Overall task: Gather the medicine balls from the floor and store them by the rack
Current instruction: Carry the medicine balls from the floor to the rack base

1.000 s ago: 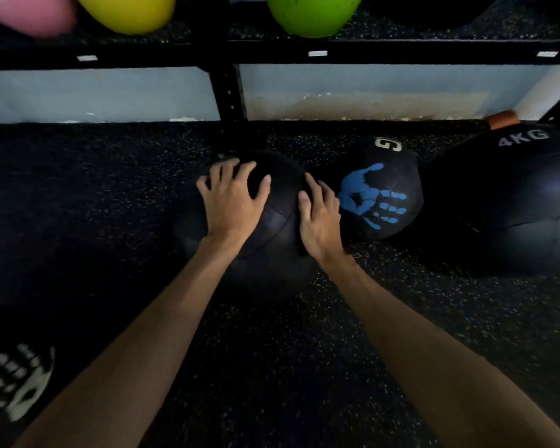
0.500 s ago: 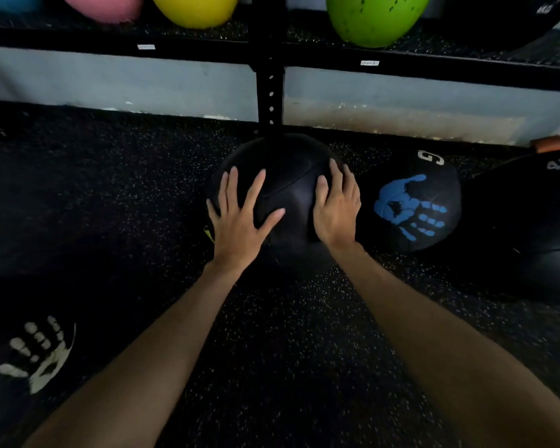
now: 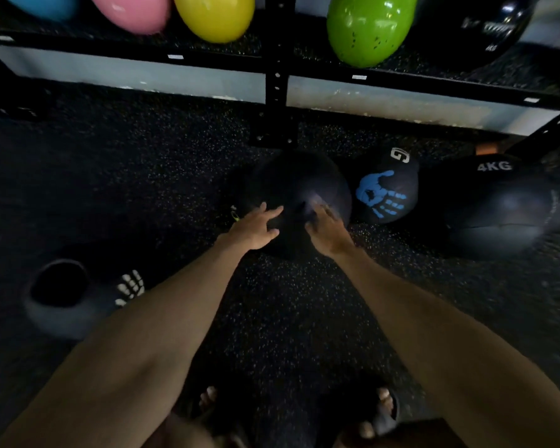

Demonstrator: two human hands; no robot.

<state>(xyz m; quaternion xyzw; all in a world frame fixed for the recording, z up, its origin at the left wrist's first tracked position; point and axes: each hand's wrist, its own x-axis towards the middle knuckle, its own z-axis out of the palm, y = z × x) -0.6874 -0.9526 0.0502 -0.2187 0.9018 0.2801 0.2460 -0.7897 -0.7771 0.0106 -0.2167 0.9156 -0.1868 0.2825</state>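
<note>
A plain black medicine ball (image 3: 299, 182) lies on the speckled rubber floor just in front of the rack's upright post (image 3: 276, 79). My left hand (image 3: 254, 228) and my right hand (image 3: 327, 227) are at its near side, fingers relaxed and loosely spread; whether they touch it is unclear. To its right sits a black ball with a blue handprint (image 3: 385, 189), then a large black ball marked 4KG (image 3: 498, 205). At the lower left lies a ball with a white handprint (image 3: 128, 287), partly hidden by my left forearm.
The rack's lowest shelf (image 3: 401, 82) carries pink (image 3: 133, 11), yellow (image 3: 215, 16), green (image 3: 367, 27) and black (image 3: 476, 24) balls. A dark round object (image 3: 59, 286) sits on the floor at the left. My sandalled feet (image 3: 382, 412) stand at the bottom edge.
My hands have slid back from the top of the black ball to its near side, and the view has pulled back and up. The ball now rests closer to the rack post.
</note>
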